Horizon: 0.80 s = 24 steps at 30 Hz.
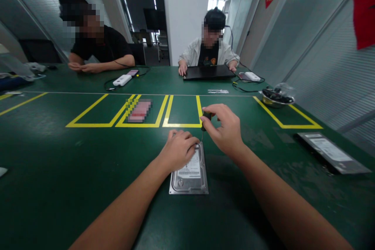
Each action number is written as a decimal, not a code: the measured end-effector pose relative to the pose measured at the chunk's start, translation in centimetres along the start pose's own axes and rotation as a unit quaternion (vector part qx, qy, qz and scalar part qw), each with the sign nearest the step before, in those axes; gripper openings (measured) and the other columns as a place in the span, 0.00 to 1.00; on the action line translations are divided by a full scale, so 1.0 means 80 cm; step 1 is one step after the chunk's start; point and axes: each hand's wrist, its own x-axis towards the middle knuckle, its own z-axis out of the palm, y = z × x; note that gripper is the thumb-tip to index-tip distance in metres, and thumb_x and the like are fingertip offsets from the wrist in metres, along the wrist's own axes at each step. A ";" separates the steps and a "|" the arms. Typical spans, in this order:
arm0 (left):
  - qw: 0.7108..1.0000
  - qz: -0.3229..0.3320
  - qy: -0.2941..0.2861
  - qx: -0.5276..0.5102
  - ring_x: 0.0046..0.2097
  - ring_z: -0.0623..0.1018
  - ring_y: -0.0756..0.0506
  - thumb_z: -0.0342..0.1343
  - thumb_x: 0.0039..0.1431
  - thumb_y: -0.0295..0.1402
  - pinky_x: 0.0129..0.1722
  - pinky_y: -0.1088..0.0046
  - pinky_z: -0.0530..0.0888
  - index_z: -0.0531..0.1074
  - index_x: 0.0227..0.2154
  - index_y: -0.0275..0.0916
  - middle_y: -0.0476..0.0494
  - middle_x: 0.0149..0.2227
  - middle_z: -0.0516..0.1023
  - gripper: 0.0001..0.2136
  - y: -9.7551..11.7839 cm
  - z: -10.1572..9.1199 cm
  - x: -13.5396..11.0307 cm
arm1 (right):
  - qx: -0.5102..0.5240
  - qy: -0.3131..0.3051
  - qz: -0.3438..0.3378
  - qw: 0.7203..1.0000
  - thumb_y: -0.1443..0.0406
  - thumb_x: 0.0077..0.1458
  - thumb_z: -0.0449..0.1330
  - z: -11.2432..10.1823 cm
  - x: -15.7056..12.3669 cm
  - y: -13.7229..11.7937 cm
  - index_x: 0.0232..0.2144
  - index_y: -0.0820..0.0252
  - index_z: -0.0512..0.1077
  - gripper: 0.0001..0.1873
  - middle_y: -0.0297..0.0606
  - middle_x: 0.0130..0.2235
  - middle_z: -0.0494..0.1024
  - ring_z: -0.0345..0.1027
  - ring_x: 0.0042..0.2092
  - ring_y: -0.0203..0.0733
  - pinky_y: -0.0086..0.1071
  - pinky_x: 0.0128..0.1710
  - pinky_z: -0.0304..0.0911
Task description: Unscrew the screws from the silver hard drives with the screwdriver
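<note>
A silver hard drive (190,183) with a white label lies flat on the green table in front of me. My left hand (182,150) rests over its far left part, fingers curled over the drive and gripping it, hiding some of the label. In my right hand (224,127) is a small dark-handled screwdriver (206,117), pinched between thumb and fingers and held roughly upright. Its thin shaft points down to the drive's far right corner, close to my left fingertips. Whether the tip sits in a screw is too small to tell.
Another drive-like metal unit (331,152) lies to the right. Beyond it stands a metal bowl (277,99) with dark items and plastic. Yellow tape (187,125) marks boxes on the table. Across it, one person handles a black laptop-like panel (209,72); another person (99,50) sits left.
</note>
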 end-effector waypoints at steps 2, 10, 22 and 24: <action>1.000 0.003 -0.008 0.001 0.44 0.70 0.41 0.47 0.64 0.31 0.45 0.59 0.57 0.75 0.43 0.45 0.44 0.40 0.75 0.12 0.000 0.000 0.001 | -0.007 0.006 0.007 1.000 0.67 0.57 0.58 0.000 0.000 0.001 0.40 0.59 0.71 0.08 0.39 0.38 0.77 0.69 0.39 0.41 0.36 0.37 0.65; 1.000 0.005 -0.016 -0.002 0.44 0.70 0.41 0.49 0.63 0.31 0.45 0.59 0.56 0.74 0.45 0.47 0.45 0.40 0.74 0.13 -0.001 0.001 0.001 | -0.003 -0.017 0.013 1.000 0.68 0.56 0.57 -0.003 0.002 0.000 0.41 0.58 0.71 0.09 0.39 0.40 0.78 0.70 0.41 0.42 0.37 0.39 0.66; 1.000 0.008 -0.014 -0.008 0.44 0.70 0.41 0.48 0.63 0.30 0.45 0.59 0.56 0.75 0.46 0.47 0.45 0.40 0.75 0.14 -0.002 0.000 0.001 | 0.025 -0.037 0.020 0.999 0.65 0.57 0.59 -0.010 0.009 -0.004 0.37 0.58 0.73 0.06 0.38 0.37 0.77 0.70 0.40 0.41 0.38 0.41 0.67; 1.000 0.007 -0.015 -0.008 0.44 0.70 0.41 0.48 0.63 0.31 0.45 0.58 0.56 0.75 0.46 0.47 0.44 0.40 0.75 0.14 -0.002 -0.001 0.001 | 0.023 -0.047 0.025 0.998 0.64 0.56 0.59 -0.011 0.010 -0.005 0.38 0.58 0.73 0.07 0.39 0.36 0.76 0.70 0.40 0.42 0.39 0.42 0.67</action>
